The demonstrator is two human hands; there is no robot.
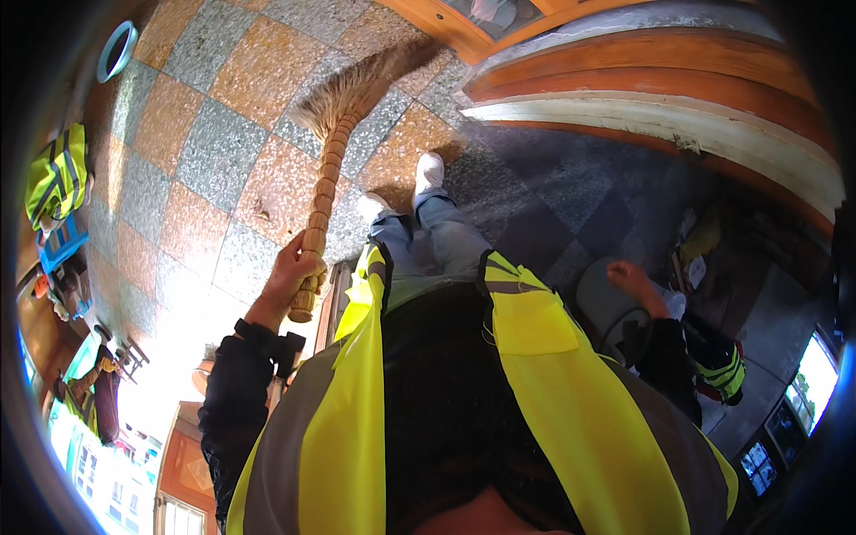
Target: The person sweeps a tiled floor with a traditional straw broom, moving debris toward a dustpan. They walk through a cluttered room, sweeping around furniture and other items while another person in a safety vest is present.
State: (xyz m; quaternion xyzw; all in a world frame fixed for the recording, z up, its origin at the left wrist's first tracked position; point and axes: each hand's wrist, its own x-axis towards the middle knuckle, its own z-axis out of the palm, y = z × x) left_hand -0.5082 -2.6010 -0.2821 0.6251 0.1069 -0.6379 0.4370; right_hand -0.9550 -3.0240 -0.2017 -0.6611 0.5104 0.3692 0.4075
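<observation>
My left hand (299,267) is wrapped around the bound handle of a straw hand broom (326,180). Its bristles (354,80) fan out over the checkered terrazzo floor (227,147), towards the foot of the wooden door frame; the bristle tips look blurred. On the other side, my right hand (627,277) is curled, with nothing visible in it. It hangs in shadow over a grey bucket (595,294) with a dark curved handle. My shoes (429,170) stand on the floor between the two hands. A small bit of debris (263,214) lies left of the broom handle.
Wooden panelling with a pale ledge (655,124) runs along the upper right. At the left are a blue stool (61,244), a person in a hi-vis vest (59,177), and a light-blue round basin (117,51). Another person in a hi-vis vest (722,371) is at the right.
</observation>
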